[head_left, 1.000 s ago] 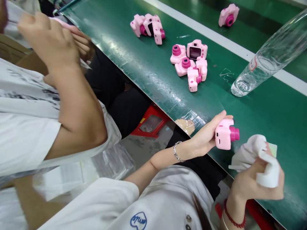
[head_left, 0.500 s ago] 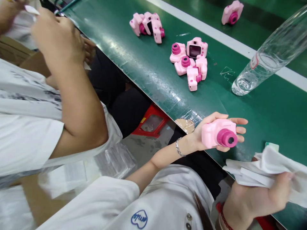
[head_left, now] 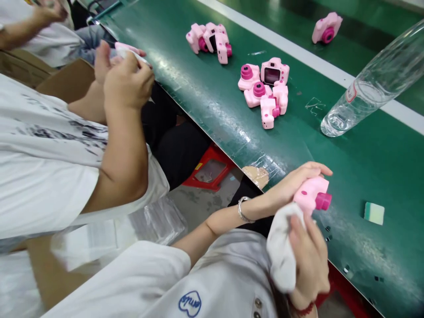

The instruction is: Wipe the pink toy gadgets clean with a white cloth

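Note:
A pink toy camera (head_left: 307, 194) with a magenta lens rests in my left hand (head_left: 300, 179), whose fingers curve over its far side. The lens points to the right, over the table edge. In my right hand (head_left: 309, 258) is a bunched white cloth (head_left: 281, 247), its upper end against the near side of the camera. Part of my right fingers is hidden behind the cloth and slightly blurred. Both hands are close together at the front edge of the green table (head_left: 351, 176).
Several pink toy cameras (head_left: 260, 90) lie grouped on the table, more (head_left: 212, 42) farther left, and one camera (head_left: 327, 28) beyond the white stripe. A water bottle (head_left: 361, 97) stands at right. A sponge (head_left: 374, 213) and small dark bits lie nearby. A co-worker's hand (head_left: 127, 79) is at left.
My right hand has brought the cloth left to the camera, uncovering the sponge. The camera has turned so its lens faces right. The co-worker's hands have moved right.

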`<state>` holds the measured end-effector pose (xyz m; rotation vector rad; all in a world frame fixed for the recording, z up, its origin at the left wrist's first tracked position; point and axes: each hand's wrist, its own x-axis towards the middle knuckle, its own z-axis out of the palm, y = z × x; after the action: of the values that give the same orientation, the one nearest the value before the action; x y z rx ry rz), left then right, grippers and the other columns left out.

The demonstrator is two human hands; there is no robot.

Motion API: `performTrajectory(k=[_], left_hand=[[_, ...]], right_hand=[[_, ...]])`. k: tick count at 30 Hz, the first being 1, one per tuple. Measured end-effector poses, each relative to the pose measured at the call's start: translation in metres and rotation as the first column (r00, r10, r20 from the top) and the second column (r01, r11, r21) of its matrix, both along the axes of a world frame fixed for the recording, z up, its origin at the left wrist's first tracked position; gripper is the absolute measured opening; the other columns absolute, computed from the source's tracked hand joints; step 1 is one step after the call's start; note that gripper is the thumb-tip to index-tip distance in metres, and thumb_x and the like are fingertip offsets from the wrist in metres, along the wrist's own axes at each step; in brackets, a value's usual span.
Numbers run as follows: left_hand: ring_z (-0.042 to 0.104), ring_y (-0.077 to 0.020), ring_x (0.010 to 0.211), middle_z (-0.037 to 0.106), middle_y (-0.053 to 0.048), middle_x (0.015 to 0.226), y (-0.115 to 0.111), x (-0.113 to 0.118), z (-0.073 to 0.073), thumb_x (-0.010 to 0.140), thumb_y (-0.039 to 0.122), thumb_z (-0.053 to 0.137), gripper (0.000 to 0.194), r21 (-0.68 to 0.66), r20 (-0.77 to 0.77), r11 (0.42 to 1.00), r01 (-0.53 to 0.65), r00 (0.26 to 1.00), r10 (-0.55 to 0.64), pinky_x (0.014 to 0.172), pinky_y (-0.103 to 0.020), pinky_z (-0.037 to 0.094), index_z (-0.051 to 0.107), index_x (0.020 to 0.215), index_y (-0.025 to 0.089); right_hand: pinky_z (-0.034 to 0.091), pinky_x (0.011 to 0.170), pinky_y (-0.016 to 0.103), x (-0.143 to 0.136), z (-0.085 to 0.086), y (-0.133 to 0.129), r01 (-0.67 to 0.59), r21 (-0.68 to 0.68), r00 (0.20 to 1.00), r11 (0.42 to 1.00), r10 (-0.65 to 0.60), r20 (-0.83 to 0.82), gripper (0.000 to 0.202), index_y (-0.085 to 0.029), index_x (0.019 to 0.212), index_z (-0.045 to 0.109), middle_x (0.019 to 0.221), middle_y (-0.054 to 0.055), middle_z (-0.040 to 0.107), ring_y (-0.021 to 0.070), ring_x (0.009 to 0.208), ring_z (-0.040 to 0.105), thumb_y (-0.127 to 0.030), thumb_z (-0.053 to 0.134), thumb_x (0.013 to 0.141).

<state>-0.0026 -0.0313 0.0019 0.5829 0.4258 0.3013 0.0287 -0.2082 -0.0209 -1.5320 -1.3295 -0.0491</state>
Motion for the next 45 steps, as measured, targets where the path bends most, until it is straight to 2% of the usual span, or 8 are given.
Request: performTrajectory(k=[4, 8, 12, 18, 23, 35, 42, 45], left_hand=[[0.058, -0.0205, 0.109, 0.057, -0.009, 0.119, -0.017, -0.007, -0.002, 0.089, 0.054, 0.057, 0.046, 0.547, -0.22, 0.82, -0.165, 0.917, 0.332, 0.091, -0.032, 0.052, 0.054, 0.12, 0.021], [0.048, -0.0288, 0.138, 0.047, -0.018, 0.146, -0.02, -0.022, -0.011, 0.081, 0.05, 0.075, 0.075, 0.821, -0.196, 0.57, 0.034, 0.955, 0.225, 0.115, -0.041, 0.043, 0.045, 0.14, 0.015], [0.056, -0.0277, 0.134, 0.056, -0.014, 0.145, -0.013, -0.028, -0.032, 0.074, 0.045, 0.085, 0.08, 0.906, -0.164, 0.417, 0.071, 0.968, 0.191, 0.115, -0.041, 0.044, 0.049, 0.141, 0.019], [0.062, -0.0255, 0.128, 0.065, -0.013, 0.137, -0.01, -0.027, -0.048, 0.076, 0.038, 0.084, 0.068, 0.953, -0.097, 0.301, 0.031, 0.974, 0.205, 0.111, -0.038, 0.048, 0.057, 0.135, 0.017], [0.064, -0.023, 0.127, 0.066, -0.013, 0.138, -0.011, -0.026, -0.051, 0.082, 0.022, 0.071, 0.053, 0.954, -0.031, 0.298, -0.04, 0.973, 0.229, 0.107, -0.033, 0.052, 0.06, 0.133, 0.014], [0.063, -0.0213, 0.13, 0.066, -0.013, 0.139, -0.008, -0.032, -0.045, 0.088, 0.022, 0.064, 0.049, 0.918, -0.099, 0.395, 0.021, 0.979, 0.178, 0.111, -0.033, 0.048, 0.06, 0.136, 0.014], [0.067, -0.0246, 0.124, 0.068, -0.011, 0.136, -0.008, -0.028, -0.041, 0.07, 0.034, 0.087, 0.072, 0.916, -0.15, 0.397, 0.06, 0.969, 0.199, 0.107, -0.033, 0.05, 0.062, 0.136, 0.018], [0.065, -0.0253, 0.126, 0.066, -0.012, 0.138, -0.008, -0.029, -0.043, 0.071, 0.03, 0.085, 0.069, 0.909, -0.138, 0.413, 0.045, 0.971, 0.197, 0.108, -0.034, 0.049, 0.062, 0.135, 0.018]], right_hand=[[0.059, 0.098, 0.049, 0.003, 0.0, 0.045, 0.227, 0.151, 0.972, 0.962, -0.234, 0.026, 0.036, -0.025, 0.128, 0.067, 0.11, 0.007, 0.076, 0.0294, 0.116, 0.068, -0.019, 0.062, 0.094], [0.06, 0.092, 0.046, 0.015, 0.006, 0.067, 0.571, 0.066, 0.785, 0.819, -0.52, -0.336, 0.018, -0.023, 0.107, 0.076, 0.104, 0.007, 0.077, 0.0277, 0.099, 0.074, -0.022, 0.065, 0.093], [0.062, 0.088, 0.043, 0.031, 0.004, 0.062, 0.551, -0.149, 0.603, 0.821, -0.516, -0.608, 0.015, -0.022, 0.102, 0.076, 0.108, 0.006, 0.076, 0.0274, 0.098, 0.074, -0.028, 0.071, 0.089], [0.062, 0.09, 0.04, 0.045, -0.001, 0.06, 0.435, 0.071, 0.898, 0.898, -0.438, 0.034, 0.028, -0.019, 0.116, 0.073, 0.105, 0.007, 0.077, 0.0269, 0.101, 0.074, -0.011, 0.065, 0.09], [0.058, 0.101, 0.037, 0.057, 0.008, 0.063, 0.069, -0.195, 0.887, 0.978, 0.029, 0.461, 0.04, -0.019, 0.128, 0.062, 0.121, 0.008, 0.073, 0.0251, 0.122, 0.066, -0.003, 0.059, 0.091], [0.048, 0.113, 0.038, 0.058, 0.007, 0.025, -0.236, -0.259, 0.87, 0.937, 0.322, 0.372, 0.032, -0.018, 0.121, 0.066, 0.119, 0.008, 0.074, 0.0224, 0.122, 0.065, -0.005, 0.059, 0.092], [0.042, 0.115, 0.061, 0.064, -0.004, 0.028, 0.386, -0.028, 0.902, 0.922, -0.371, 0.223, 0.041, -0.021, 0.128, 0.068, 0.115, 0.008, 0.074, 0.0291, 0.103, 0.074, -0.007, 0.059, 0.091], [0.041, 0.116, 0.06, 0.056, -0.006, 0.051, 0.291, -0.109, 0.927, 0.951, -0.252, 0.277, 0.041, -0.021, 0.131, 0.065, 0.12, 0.009, 0.073, 0.0295, 0.114, 0.069, -0.009, 0.056, 0.093]])
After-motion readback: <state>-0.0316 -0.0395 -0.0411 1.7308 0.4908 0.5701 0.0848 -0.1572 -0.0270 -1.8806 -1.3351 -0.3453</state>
